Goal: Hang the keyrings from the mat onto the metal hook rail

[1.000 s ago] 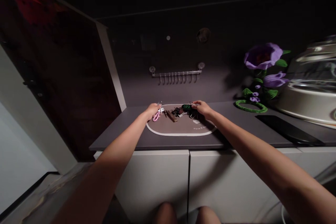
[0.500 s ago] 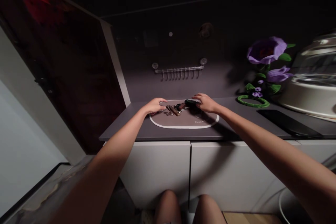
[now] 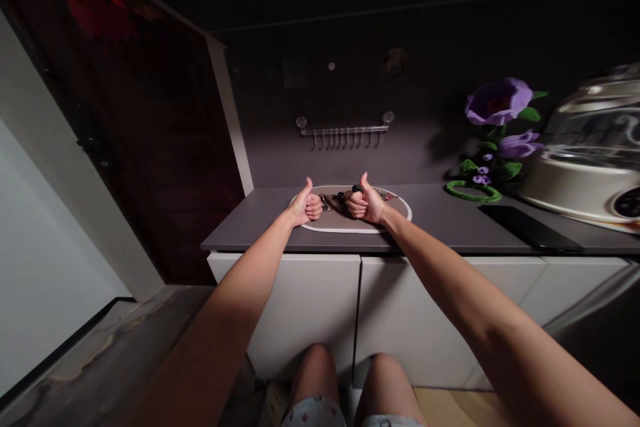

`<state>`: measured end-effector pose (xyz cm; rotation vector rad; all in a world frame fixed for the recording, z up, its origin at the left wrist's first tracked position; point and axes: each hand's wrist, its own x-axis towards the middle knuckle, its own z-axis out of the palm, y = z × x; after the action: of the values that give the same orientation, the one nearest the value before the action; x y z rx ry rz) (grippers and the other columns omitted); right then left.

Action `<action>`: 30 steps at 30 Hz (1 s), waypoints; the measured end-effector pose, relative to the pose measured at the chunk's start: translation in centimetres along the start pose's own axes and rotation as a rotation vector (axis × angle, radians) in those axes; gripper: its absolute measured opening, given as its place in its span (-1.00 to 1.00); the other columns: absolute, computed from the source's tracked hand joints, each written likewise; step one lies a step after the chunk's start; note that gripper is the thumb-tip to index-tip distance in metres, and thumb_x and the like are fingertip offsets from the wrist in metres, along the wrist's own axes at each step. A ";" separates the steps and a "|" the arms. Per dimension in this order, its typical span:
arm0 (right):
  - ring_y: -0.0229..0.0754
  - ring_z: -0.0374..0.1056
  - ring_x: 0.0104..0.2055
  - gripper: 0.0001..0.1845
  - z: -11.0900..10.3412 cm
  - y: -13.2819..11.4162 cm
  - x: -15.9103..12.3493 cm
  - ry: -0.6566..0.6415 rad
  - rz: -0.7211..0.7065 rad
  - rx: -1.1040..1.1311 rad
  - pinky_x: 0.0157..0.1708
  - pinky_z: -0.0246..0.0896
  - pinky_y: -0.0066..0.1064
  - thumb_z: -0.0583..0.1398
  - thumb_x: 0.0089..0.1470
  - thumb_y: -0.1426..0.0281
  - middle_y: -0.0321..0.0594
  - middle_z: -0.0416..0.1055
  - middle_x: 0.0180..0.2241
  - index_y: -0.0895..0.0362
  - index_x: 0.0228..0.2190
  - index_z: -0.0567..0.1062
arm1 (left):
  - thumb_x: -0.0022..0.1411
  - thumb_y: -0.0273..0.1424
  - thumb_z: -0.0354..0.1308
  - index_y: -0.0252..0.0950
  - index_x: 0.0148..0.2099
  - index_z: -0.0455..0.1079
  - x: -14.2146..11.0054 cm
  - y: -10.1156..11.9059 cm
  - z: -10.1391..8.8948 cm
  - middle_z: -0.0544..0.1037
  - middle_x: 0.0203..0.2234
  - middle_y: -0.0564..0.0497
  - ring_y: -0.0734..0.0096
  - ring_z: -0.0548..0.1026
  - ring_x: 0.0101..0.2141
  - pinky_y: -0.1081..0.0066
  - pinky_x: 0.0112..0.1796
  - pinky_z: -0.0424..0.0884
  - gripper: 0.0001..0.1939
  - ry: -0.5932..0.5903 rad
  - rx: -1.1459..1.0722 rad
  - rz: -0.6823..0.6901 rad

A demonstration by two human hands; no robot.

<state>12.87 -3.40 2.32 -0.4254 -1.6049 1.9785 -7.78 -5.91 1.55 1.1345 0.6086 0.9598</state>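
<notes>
My left hand (image 3: 307, 205) makes a fist with the thumb pointing up, over the left part of an oval brown mat (image 3: 336, 225) with a white rim. My right hand (image 3: 366, 203) is closed the same way, thumb raised, towards the mat's right side. No object shows in either fist. Between and behind the hands lies a small cluster of brown and dark items with metal rings (image 3: 331, 203), which look like keyrings. My right hand hides part of the cluster.
At right on the grey counter (image 3: 240, 220) are purple flowers (image 3: 500, 103) with a green ring base, a flat black slab (image 3: 530, 227) and a cream appliance with a clear cover (image 3: 585, 177). A clear hook rail (image 3: 345, 131) hangs on the wall. White cabinet doors (image 3: 300, 307) stand below.
Both hands have gone from spread fingers around the cluster to closed fists with thumbs up. My right hand has left the dark green item it was touching. The view has shifted slightly.
</notes>
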 end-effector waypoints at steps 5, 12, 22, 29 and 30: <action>-0.44 -0.25 -0.80 -0.30 -0.1 0.7 -0.6 0.046 -0.030 0.062 -0.79 -0.29 -0.54 -0.34 -0.12 -0.24 -0.42 -0.23 -0.86 0.10 -0.82 -0.13 | -0.05 0.23 -0.25 -0.27 -0.75 -0.19 0.3 -0.8 -0.9 -0.09 -0.91 0.17 0.68 -0.07 -0.84 0.57 -0.78 -0.13 -0.33 0.010 -0.031 0.000; -0.43 -0.24 -0.80 -0.30 0.5 0.3 -0.4 0.102 -0.012 0.001 -0.78 -0.29 -0.54 -0.33 -0.12 -0.24 -0.43 -0.24 -0.85 0.10 -0.82 -0.11 | -0.03 0.23 -0.27 -0.26 -0.73 -0.15 0.5 -0.3 -0.6 -0.09 -0.90 0.18 0.68 -0.09 -0.84 0.57 -0.77 -0.17 -0.34 0.020 0.013 -0.026; -0.46 -0.19 -0.79 -0.72 1.4 -2.0 5.0 0.453 -0.254 -0.305 -0.76 -0.30 -0.58 0.14 -0.03 0.18 -0.52 -0.03 -0.83 0.17 -0.45 0.35 | 0.06 -0.15 0.09 -0.32 -0.57 0.17 3.1 4.1 -1.6 0.13 -0.81 0.20 0.68 0.07 -0.75 0.56 -0.64 0.00 -0.64 0.593 0.550 0.444; -0.40 0.17 -0.59 -0.88 0.1 -0.8 9.6 0.662 -0.352 -0.713 -0.54 0.09 -0.55 0.10 -0.03 0.43 -0.32 0.35 -0.59 0.20 -0.40 0.40 | 0.07 -0.45 0.05 -0.34 -0.42 0.35 4.7 3.5 -4.3 0.44 -0.57 0.06 0.53 0.35 -0.52 0.52 -0.43 0.23 -0.91 0.696 1.114 0.516; -0.38 0.21 -0.54 -0.88 -0.2 -0.5 9.9 0.682 -0.366 -0.813 -0.47 0.13 -0.52 0.11 -0.05 0.44 -0.29 0.38 -0.54 0.19 -0.39 0.41 | 0.07 -0.45 0.05 -0.34 -0.40 0.37 4.8 3.2 -4.7 0.46 -0.53 0.04 0.52 0.37 -0.49 0.51 -0.41 0.24 -0.91 0.687 1.152 0.520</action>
<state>5.24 2.73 3.74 -0.9094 -1.7654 0.7129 -10.31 0.82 3.22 2.0453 1.5968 1.5234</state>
